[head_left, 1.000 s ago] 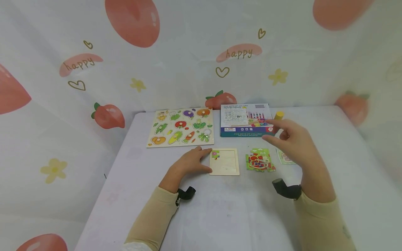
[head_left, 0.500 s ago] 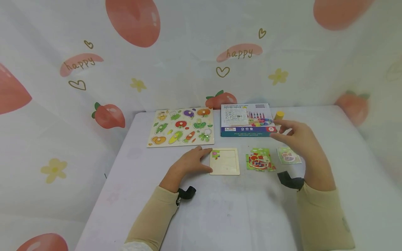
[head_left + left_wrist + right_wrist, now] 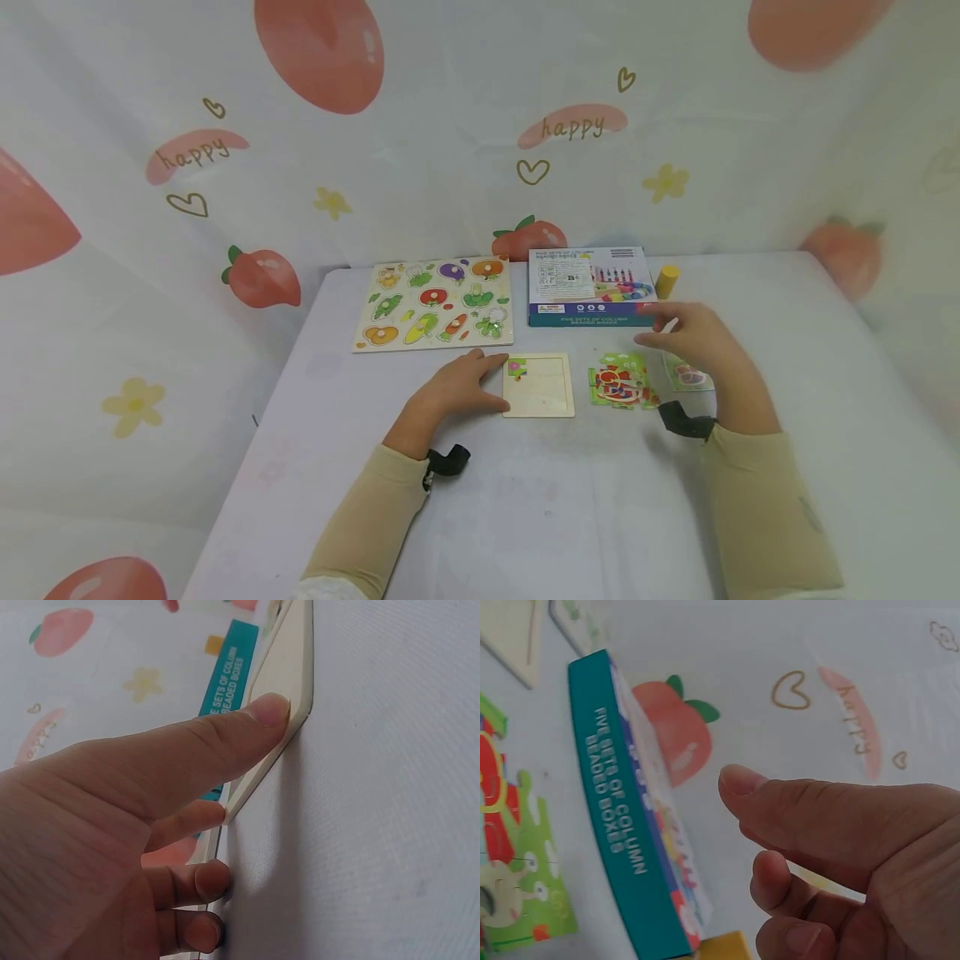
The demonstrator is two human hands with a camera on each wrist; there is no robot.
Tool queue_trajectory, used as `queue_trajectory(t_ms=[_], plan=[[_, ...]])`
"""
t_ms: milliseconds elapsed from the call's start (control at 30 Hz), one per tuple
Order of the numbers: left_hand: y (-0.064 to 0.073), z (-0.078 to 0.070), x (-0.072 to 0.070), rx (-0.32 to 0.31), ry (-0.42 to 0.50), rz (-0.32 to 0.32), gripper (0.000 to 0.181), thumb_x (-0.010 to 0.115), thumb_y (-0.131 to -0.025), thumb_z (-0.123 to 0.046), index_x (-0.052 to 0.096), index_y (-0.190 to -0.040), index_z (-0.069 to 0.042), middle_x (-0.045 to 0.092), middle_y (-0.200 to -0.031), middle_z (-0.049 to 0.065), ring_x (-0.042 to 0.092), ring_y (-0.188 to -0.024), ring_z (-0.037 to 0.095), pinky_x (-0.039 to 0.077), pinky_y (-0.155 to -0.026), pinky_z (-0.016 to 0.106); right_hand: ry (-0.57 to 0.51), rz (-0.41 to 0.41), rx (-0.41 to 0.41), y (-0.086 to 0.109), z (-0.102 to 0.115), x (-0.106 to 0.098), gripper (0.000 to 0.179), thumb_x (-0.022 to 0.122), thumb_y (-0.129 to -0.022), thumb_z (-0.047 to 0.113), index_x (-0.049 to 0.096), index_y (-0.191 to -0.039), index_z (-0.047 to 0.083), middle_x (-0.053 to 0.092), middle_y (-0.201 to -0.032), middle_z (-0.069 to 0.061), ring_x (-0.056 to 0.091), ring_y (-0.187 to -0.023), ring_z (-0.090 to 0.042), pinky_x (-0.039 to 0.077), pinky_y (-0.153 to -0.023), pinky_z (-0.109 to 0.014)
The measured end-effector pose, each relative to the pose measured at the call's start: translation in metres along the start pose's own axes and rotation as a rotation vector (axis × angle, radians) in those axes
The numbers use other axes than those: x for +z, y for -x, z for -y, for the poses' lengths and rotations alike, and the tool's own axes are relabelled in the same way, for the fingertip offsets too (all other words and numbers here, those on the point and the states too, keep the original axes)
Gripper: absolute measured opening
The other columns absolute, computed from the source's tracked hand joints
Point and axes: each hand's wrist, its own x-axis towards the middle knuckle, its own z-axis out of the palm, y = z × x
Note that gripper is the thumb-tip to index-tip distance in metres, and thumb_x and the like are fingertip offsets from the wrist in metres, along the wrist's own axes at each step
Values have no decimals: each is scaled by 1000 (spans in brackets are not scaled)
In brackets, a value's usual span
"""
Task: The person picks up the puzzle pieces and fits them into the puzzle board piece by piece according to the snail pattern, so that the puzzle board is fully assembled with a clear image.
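Observation:
A shallow wooden puzzle tray [image 3: 543,396] lies flat on the table, with a green-and-pink jigsaw piece [image 3: 517,367] in its far left corner. Along the tray's left side, my left hand [image 3: 459,385] touches one corner with the thumb and the other with the index finger. To the right lies a pile of green-and-red jigsaw pieces [image 3: 621,382]. My right hand [image 3: 697,342] hovers beyond and right of that pile, thumb and index finger apart, other fingers loosely curled, nothing seen between them. It partly covers a small picture card [image 3: 688,377].
A vegetable knob-puzzle board [image 3: 435,304] lies at the back left. Beside it is a flat boxed bead set [image 3: 588,287], with a yellow cylinder [image 3: 667,282] at its right end. Behind the table hangs a printed white cloth [image 3: 442,167].
My right hand shifts slightly right, then back left and toward me, away from the box and yellow cylinder, partly covering the card again. My left hand stays at the tray.

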Motion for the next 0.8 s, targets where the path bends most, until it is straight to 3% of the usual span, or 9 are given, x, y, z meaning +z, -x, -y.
queue_trajectory(t_ms=[167,333,800], plan=[[1,-1,0,1,0,-1,87,83,-82,-50,45,-157,-29,53,-136,5,51,-118,23,44,-106,47,20,53,11,-12,-9,13,59,76,-93,35,59,-143,8,54,-110,-10,49,-99,-31,47,-68,-35],[1,-2,-1,-2,6,4,86,83,-82,-49,45,-157,-29,53,-136,5,51,-119,23,44,-107,47,18,98,24,-22,-14,27,52,78,-91,35,66,-134,9,56,-108,-11,49,-102,-32,44,-75,-40],[2,-2,-1,0,17,2,86,83,-82,-49,46,-157,-29,52,-140,6,51,-122,24,43,-108,49,-21,154,64,-31,-19,47,44,80,-90,27,70,-126,4,59,-95,-10,52,-97,-29,43,-80,-40]])
